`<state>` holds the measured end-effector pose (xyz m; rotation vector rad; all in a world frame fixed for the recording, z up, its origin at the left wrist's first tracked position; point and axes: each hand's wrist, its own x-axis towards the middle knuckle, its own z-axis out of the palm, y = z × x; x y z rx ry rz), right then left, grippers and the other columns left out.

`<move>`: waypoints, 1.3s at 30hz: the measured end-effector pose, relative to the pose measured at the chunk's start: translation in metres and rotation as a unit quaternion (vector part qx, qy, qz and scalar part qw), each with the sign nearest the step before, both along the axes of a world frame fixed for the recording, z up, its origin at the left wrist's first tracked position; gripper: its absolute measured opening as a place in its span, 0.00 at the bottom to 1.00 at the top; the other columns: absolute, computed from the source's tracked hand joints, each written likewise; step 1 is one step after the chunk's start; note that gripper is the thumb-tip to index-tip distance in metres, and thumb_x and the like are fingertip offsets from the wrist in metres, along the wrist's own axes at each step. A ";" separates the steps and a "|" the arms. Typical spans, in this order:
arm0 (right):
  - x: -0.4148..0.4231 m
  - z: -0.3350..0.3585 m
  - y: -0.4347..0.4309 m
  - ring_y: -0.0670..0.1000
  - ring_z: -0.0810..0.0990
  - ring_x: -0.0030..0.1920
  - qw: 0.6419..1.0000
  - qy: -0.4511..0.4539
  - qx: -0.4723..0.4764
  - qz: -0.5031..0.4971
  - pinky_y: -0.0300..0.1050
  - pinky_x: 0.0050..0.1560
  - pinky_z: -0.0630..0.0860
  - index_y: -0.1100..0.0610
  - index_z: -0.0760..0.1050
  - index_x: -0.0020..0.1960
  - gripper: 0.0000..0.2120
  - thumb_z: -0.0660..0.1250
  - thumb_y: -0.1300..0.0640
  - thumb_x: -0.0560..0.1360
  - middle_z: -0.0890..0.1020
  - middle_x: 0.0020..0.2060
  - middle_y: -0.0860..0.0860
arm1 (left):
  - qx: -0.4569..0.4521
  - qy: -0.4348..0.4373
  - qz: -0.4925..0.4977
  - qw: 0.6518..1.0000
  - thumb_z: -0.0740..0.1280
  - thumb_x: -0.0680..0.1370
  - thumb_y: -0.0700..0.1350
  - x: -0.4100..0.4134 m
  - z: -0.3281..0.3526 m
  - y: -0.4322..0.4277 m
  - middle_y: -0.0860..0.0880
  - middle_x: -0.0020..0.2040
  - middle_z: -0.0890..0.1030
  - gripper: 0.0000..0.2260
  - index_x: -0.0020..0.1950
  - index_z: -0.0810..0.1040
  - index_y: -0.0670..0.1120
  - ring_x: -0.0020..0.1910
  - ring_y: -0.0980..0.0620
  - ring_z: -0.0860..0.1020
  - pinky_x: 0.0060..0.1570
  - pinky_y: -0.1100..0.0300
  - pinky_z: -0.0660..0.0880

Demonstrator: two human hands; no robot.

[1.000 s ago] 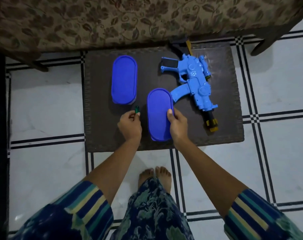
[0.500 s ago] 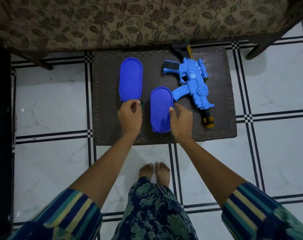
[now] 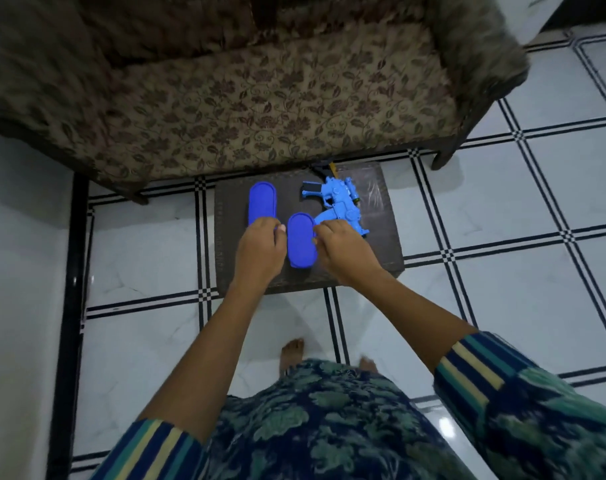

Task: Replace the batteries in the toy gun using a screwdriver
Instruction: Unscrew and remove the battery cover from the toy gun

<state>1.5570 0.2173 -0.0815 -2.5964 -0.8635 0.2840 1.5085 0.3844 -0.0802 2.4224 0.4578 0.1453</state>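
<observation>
head view: both hands flank the nearer blue box (image 3: 301, 245) on the dark mat (image 3: 381, 237). the left hand (image 3: 260, 245) is curled, knuckles up, at the box's left edge; whether it holds anything i cannot tell. the right hand (image 3: 343, 249) has its thumb against the right rim, but a grip cannot be told. the toy gun (image 3: 343, 209) lies just beyond the right hand, and a second blue box (image 3: 262, 202) just beyond the left.

Your dark mat (image 3: 381, 237) lies on the tiled floor (image 3: 138, 244), bearing a far blue box (image 3: 262, 202), a near blue box (image 3: 300, 245) and the toy gun (image 3: 339, 202).
</observation>
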 end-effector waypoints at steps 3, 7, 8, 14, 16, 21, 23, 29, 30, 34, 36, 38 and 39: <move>0.010 0.013 -0.035 0.62 0.75 0.54 1.000 0.006 -0.018 0.020 0.55 0.55 0.72 0.64 0.75 0.57 0.13 0.58 0.57 0.81 0.79 0.54 0.61 | -0.005 0.015 0.018 1.000 0.61 0.79 0.43 0.007 0.012 -0.030 0.40 0.49 0.79 0.09 0.50 0.78 0.39 0.49 0.42 0.77 0.49 0.52 0.72; 0.037 0.030 -0.081 0.63 0.74 0.56 0.998 0.000 -0.032 0.045 0.54 0.56 0.69 0.64 0.75 0.59 0.13 0.59 0.57 0.81 0.79 0.56 0.62 | 0.005 0.025 0.054 0.998 0.61 0.80 0.43 0.032 0.022 -0.077 0.39 0.51 0.80 0.10 0.52 0.78 0.38 0.51 0.40 0.76 0.51 0.50 0.72; 0.044 0.034 -0.087 0.64 0.74 0.57 0.998 0.000 -0.034 0.055 0.55 0.56 0.69 0.64 0.75 0.60 0.13 0.59 0.58 0.80 0.79 0.56 0.63 | 0.009 0.026 0.062 0.998 0.61 0.80 0.44 0.037 0.023 -0.084 0.39 0.51 0.80 0.11 0.52 0.78 0.38 0.51 0.40 0.76 0.51 0.49 0.71; 0.117 0.053 -0.158 0.64 0.73 0.59 0.992 0.013 -0.051 0.111 0.57 0.60 0.70 0.65 0.74 0.63 0.15 0.58 0.58 0.81 0.78 0.58 0.64 | 0.030 0.058 0.088 0.994 0.59 0.80 0.45 0.083 0.030 -0.167 0.37 0.50 0.79 0.12 0.52 0.78 0.38 0.51 0.38 0.76 0.49 0.47 0.72; 0.145 0.057 -0.168 0.63 0.72 0.61 0.986 0.006 -0.074 0.149 0.54 0.60 0.68 0.65 0.72 0.64 0.16 0.56 0.57 0.83 0.77 0.60 0.63 | 0.030 0.047 0.107 0.993 0.60 0.80 0.45 0.105 0.030 -0.175 0.36 0.48 0.79 0.12 0.50 0.78 0.38 0.49 0.37 0.76 0.47 0.47 0.72; 0.240 0.050 -0.178 0.61 0.71 0.61 0.969 -0.014 -0.069 0.235 0.51 0.58 0.67 0.62 0.70 0.66 0.16 0.53 0.56 0.84 0.75 0.61 0.61 | 0.024 0.037 0.190 0.981 0.59 0.81 0.45 0.185 0.025 -0.201 0.37 0.47 0.78 0.12 0.49 0.77 0.37 0.48 0.39 0.75 0.45 0.47 0.71; 0.274 0.047 -0.177 0.61 0.70 0.61 0.958 -0.021 -0.079 0.276 0.50 0.58 0.67 0.62 0.69 0.68 0.17 0.53 0.56 0.84 0.74 0.62 0.60 | 0.022 0.051 0.224 0.973 0.58 0.82 0.45 0.215 0.022 -0.211 0.38 0.48 0.78 0.13 0.49 0.77 0.37 0.49 0.39 0.75 0.45 0.48 0.70; 0.364 0.065 -0.146 0.63 0.75 0.55 0.908 -0.044 -0.060 0.413 0.54 0.58 0.69 0.64 0.75 0.60 0.14 0.55 0.58 0.82 0.79 0.55 0.62 | 0.018 0.058 0.352 0.934 0.57 0.82 0.46 0.282 0.041 -0.213 0.39 0.48 0.78 0.14 0.49 0.76 0.38 0.48 0.41 0.75 0.42 0.52 0.67; 0.378 0.065 -0.138 0.63 0.75 0.52 0.900 -0.048 -0.054 0.430 0.55 0.56 0.70 0.65 0.76 0.56 0.13 0.56 0.58 0.82 0.79 0.52 0.62 | 0.021 0.062 0.376 0.924 0.57 0.82 0.46 0.288 0.043 -0.213 0.39 0.48 0.78 0.13 0.49 0.76 0.38 0.48 0.41 0.75 0.42 0.51 0.67; 0.411 0.062 -0.106 0.63 0.75 0.52 0.873 -0.034 -0.026 0.486 0.57 0.56 0.72 0.64 0.76 0.56 0.12 0.58 0.58 0.81 0.79 0.50 0.62 | 0.021 0.070 0.460 0.885 0.58 0.81 0.45 0.300 0.044 -0.207 0.38 0.44 0.78 0.13 0.43 0.73 0.39 0.46 0.39 0.76 0.41 0.51 0.68; 0.432 0.058 -0.086 0.62 0.74 0.55 0.850 -0.024 -0.027 0.526 0.55 0.59 0.71 0.64 0.75 0.60 0.14 0.58 0.57 0.82 0.79 0.54 0.62 | 0.013 0.069 0.509 0.858 0.58 0.81 0.46 0.311 0.043 -0.203 0.39 0.45 0.78 0.13 0.44 0.75 0.39 0.46 0.40 0.76 0.42 0.51 0.70; 0.449 0.056 -0.064 0.63 0.74 0.56 0.818 -0.025 -0.015 0.574 0.56 0.59 0.71 0.64 0.75 0.61 0.14 0.58 0.57 0.82 0.78 0.54 0.62 | 0.011 0.070 0.555 0.829 0.58 0.80 0.46 0.326 0.040 -0.200 0.39 0.45 0.79 0.13 0.46 0.77 0.39 0.46 0.39 0.77 0.45 0.48 0.74; 0.457 0.055 -0.054 0.64 0.75 0.56 0.805 -0.029 -0.008 0.592 0.57 0.59 0.72 0.64 0.75 0.60 0.14 0.58 0.57 0.81 0.78 0.54 0.62 | 0.013 0.075 0.574 0.815 0.59 0.80 0.46 0.333 0.040 -0.198 0.39 0.45 0.79 0.13 0.46 0.77 0.39 0.47 0.39 0.77 0.46 0.47 0.74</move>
